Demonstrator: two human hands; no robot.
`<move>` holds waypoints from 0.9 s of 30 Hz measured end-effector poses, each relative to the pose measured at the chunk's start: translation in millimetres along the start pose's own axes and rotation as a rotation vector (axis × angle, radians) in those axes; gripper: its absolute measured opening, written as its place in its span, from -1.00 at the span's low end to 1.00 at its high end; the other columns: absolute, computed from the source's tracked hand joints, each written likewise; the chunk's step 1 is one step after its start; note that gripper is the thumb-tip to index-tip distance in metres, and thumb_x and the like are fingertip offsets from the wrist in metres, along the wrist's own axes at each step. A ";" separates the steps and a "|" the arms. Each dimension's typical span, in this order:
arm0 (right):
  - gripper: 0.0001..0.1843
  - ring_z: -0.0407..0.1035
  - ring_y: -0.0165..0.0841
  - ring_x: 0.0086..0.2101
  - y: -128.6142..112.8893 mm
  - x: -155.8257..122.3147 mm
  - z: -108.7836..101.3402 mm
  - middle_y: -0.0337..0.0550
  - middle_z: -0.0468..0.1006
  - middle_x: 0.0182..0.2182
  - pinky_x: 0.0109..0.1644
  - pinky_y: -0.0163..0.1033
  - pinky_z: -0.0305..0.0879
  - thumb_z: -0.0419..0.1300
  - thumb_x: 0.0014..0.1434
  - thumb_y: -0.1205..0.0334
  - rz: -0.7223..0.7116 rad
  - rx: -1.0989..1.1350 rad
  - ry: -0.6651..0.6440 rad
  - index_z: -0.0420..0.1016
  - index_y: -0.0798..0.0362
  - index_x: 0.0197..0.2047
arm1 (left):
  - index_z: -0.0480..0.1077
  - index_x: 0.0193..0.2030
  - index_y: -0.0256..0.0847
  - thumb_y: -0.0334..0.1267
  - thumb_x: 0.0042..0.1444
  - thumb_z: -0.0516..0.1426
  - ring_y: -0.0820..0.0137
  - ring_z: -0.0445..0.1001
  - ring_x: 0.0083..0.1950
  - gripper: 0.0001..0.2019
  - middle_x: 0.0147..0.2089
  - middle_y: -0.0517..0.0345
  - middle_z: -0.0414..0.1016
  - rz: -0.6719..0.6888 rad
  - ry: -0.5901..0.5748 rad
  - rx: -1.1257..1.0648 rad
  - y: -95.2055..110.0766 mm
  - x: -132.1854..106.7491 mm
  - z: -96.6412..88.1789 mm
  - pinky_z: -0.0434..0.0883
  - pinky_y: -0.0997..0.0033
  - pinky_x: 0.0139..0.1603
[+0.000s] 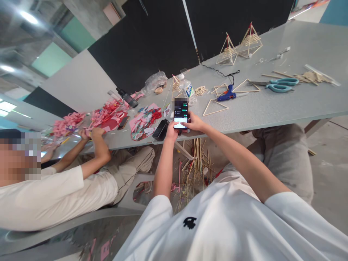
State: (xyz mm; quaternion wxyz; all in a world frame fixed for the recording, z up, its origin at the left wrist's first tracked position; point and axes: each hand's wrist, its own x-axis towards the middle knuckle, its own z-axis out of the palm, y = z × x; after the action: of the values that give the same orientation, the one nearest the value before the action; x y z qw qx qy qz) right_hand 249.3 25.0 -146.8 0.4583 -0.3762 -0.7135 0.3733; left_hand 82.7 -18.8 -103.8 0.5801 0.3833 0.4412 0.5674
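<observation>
I hold a smartphone upright in front of me, its screen lit, just over the near edge of the grey table. My left hand grips its lower left corner. My right hand wraps the lower right side, thumb resting on the screen. A black case-like object lies on the table edge right beside my left hand.
A blue glue gun, teal scissors, stick triangles and two stick pyramids lie on the table. Pink and red paper crafts sit to the left, where a seated person's hands work. Loose sticks litter the floor.
</observation>
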 end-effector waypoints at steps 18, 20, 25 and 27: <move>-0.20 0.62 -0.03 -0.07 0.7 1.3 1.7 0.21 0.62 0.13 0.10 0.13 0.57 0.41 0.23 -0.13 0.018 -0.029 0.007 0.25 0.11 0.34 | 0.56 0.17 -0.43 -0.33 -0.11 0.10 -0.14 0.69 0.15 -0.37 0.00 -0.21 0.73 -0.042 0.009 -0.048 4.3 -3.5 0.3 0.72 -0.13 0.02; -0.16 0.61 0.01 -0.03 -1.4 0.6 1.1 0.23 0.62 0.11 0.13 0.15 0.56 0.44 0.19 -0.14 0.001 -0.037 0.015 0.25 0.13 0.33 | 0.56 0.18 -0.42 -0.33 -0.11 0.10 -0.15 0.68 0.16 -0.35 0.00 -0.20 0.74 -0.041 0.002 -0.047 5.2 -4.2 0.5 0.72 -0.15 0.02; -0.17 0.61 0.00 -0.02 -0.8 0.5 0.9 0.21 0.62 0.12 0.13 0.12 0.56 0.44 0.18 -0.12 -0.027 0.005 0.000 0.25 0.12 0.33 | 0.53 0.25 -0.42 -0.31 -0.11 0.10 -0.16 0.69 0.14 -0.29 0.01 -0.20 0.73 -0.048 0.007 -0.048 6.2 -4.4 -0.3 0.72 -0.16 -0.01; -0.26 0.61 -0.03 -0.04 1.3 1.6 1.7 0.20 0.61 0.15 0.11 0.11 0.57 0.36 0.26 -0.11 -0.003 0.029 -0.001 0.27 0.11 0.32 | 0.53 0.26 -0.41 -0.31 -0.12 0.09 -0.15 0.70 0.11 -0.28 0.00 -0.18 0.73 -0.042 0.018 -0.046 6.2 -4.1 -0.4 0.73 -0.16 -0.03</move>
State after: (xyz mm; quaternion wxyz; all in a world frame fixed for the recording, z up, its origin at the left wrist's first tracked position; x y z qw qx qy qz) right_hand 247.5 26.6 -147.8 0.4639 -0.3685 -0.7087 0.3830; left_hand 80.4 -22.5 -97.8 0.5966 0.3554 0.4412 0.5684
